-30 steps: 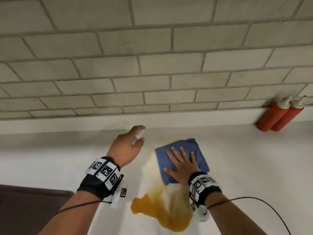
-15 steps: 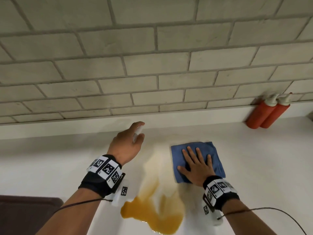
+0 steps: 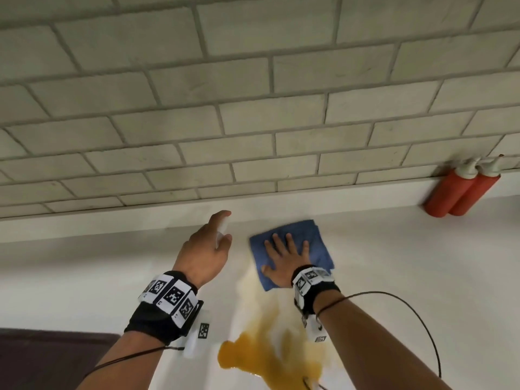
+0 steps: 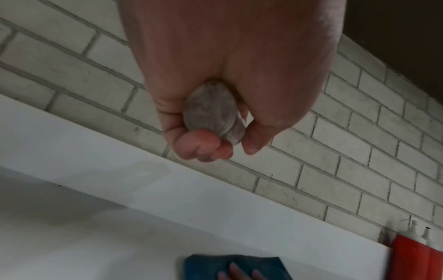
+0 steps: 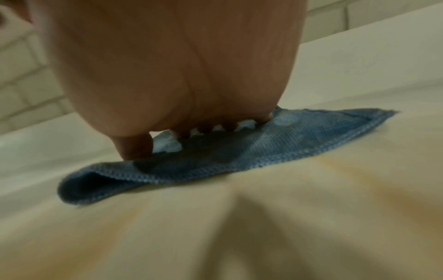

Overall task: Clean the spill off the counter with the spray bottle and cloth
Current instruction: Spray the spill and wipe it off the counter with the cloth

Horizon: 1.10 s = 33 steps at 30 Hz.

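Note:
An orange puddle (image 3: 270, 358) lies on the white counter (image 3: 408, 277), with a pale smear running up to a folded blue cloth (image 3: 318, 243). My right hand (image 3: 287, 257) lies flat on the cloth with fingers spread, pressing it down (image 5: 215, 157). To the left of the cloth, my left hand (image 3: 208, 246) is held above the counter and grips a small clear spray bottle (image 3: 222, 229); its fingers curl round the bottle's base (image 4: 213, 115) in the left wrist view. Most of the bottle is hidden by the hand.
Two red squeeze bottles (image 3: 461, 190) with white caps lean against the brick wall (image 3: 253, 108) at the far right. A low white ledge (image 3: 112, 223) runs along the wall's foot. A dark surface (image 3: 50, 358) borders the counter at lower left.
My right hand has slid the cloth sideways across the far end of the spill, smearing the orange liquid thinner. The left hand holds the bottle in about the same spot.

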Tool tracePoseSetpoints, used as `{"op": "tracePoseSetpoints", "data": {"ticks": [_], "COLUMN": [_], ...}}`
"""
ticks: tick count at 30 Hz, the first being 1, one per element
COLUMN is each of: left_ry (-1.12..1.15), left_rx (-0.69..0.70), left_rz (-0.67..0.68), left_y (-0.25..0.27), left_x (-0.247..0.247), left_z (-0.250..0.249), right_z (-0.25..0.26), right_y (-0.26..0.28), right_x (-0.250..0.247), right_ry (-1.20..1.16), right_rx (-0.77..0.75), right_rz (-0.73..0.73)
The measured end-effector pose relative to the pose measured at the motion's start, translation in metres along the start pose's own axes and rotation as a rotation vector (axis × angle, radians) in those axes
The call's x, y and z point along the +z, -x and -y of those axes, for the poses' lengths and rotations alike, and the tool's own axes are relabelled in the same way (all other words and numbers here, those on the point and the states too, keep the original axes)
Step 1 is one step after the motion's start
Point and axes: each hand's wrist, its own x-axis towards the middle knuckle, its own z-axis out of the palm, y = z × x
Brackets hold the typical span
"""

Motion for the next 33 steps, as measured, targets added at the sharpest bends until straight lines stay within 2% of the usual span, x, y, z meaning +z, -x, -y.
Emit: {"op": "tracePoseSetpoints", "data": {"ticks": [3, 6, 10, 15, 18, 22, 28, 31, 33], "left_ry": [0.001, 0.027, 0.045, 0.034, 0.052, 0.059, 0.063, 0.047, 0.043], "left_rx": [-0.002, 0.009, 0.029, 0.011, -0.017, -0.035, 0.000, 0.013, 0.012], "left_rz": [-0.008, -0.002, -0.014, -0.013, -0.019, -0.008, 0.015, 0.037, 0.045], "left_y": [0.004, 0.012, 0.027, 0.051, 0.059, 0.059, 0.056, 0.060, 0.064], "left_x": [-0.003, -0.003, -0.005, -0.012, -0.012, -0.008, 0.003, 0.005, 0.003], "left_z": [0.000, -0.003, 0.000, 0.016, 0.022, 0.023, 0.009, 0.006, 0.007], "right_z": [0.035, 0.046, 0.017, -0.031, -0.023, 0.008, 0.057, 0.035, 0.011], "right_y": [0.025, 0.056, 0.071, 0.039, 0.020, 0.030, 0.094, 0.096, 0.081], "right_x": [0.027, 0.046, 0.042, 0.011, 0.001, 0.013, 0.070, 0.065, 0.052], "right_ry": [0.059, 0.085, 0.065, 0.004, -0.020, 0.001, 0.102, 0.086, 0.050], "right_rx": [-0.122, -0.191, -0.137, 0.046, 0.090, 0.020, -0.186, -0.170, -0.089], "right_rz": [0.025, 0.039, 0.050, 0.051, 0.061, 0.074, 0.013, -0.001, 0.000]}}
